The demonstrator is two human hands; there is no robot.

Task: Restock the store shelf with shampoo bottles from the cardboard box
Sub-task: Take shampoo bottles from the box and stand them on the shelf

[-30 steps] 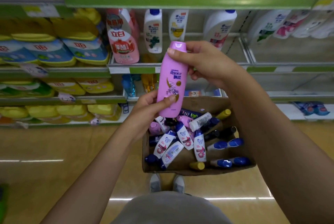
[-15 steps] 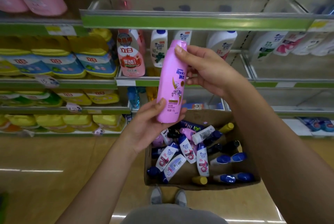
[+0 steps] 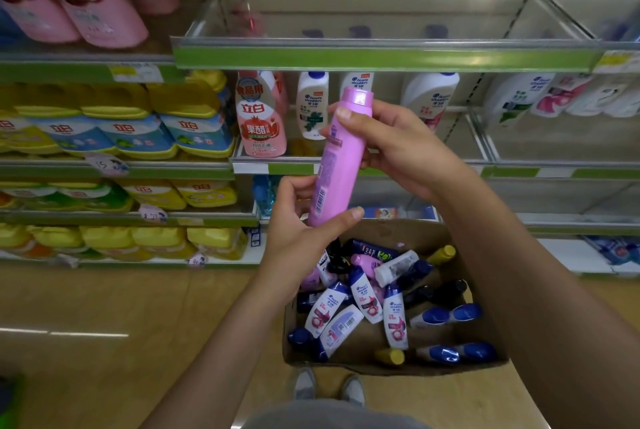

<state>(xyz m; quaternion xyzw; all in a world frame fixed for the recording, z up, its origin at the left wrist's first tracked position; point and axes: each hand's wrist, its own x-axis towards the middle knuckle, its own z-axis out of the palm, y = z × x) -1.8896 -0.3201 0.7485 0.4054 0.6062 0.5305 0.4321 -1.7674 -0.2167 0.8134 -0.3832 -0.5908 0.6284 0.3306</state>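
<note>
A pink shampoo bottle point(image 3: 341, 158) stands upright in mid-air between both hands, its barcode side turned toward me. My left hand point(image 3: 301, 231) grips its base with thumb and fingers. My right hand point(image 3: 398, 148) holds its upper part just below the cap. Below them, a cardboard box point(image 3: 363, 364) on the floor holds several white, blue, black and yellow-capped shampoo bottles point(image 3: 367, 297) lying loose. The shelf point(image 3: 381, 57) at chest height carries a green front strip and looks bare on top.
White shampoo bottles point(image 3: 311, 102) and a pink detergent bottle point(image 3: 261, 116) stand on the lower shelf behind the hands. Yellow and blue detergent packs point(image 3: 138, 137) fill the left shelves. My shoes point(image 3: 325, 390) stand just before the box on the tan floor.
The pink bottle has been turned in both hands, so its barcode back faces me instead of the front label. The view has tilted up, showing more of the upper shelf.
</note>
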